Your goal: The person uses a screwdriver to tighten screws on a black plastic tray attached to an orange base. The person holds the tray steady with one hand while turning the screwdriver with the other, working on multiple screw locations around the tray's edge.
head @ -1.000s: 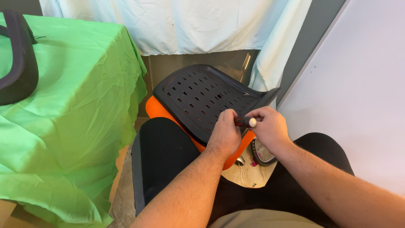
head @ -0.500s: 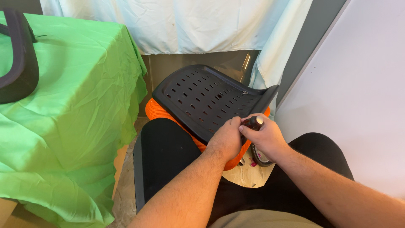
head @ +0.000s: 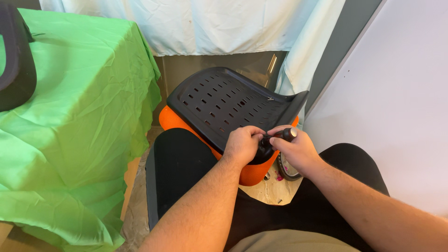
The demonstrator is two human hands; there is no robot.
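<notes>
White wall (head: pixel 396 107) is crowding the right side, green-covered table (head: pixel 84 116) the left. Between them, the left hand (head: pixel 242 144) is pinching the black seat shell's (head: pixel 224 102) near edge, while the right hand (head: pixel 296 151) is gripping a black-handled screwdriver (head: pixel 280 136).

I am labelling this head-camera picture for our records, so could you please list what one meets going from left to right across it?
Black curved part on top, far left → green cloth → black slotted panel on its orange mesh cushion → left hand → dark tool handle → right hand → white wall.
</notes>
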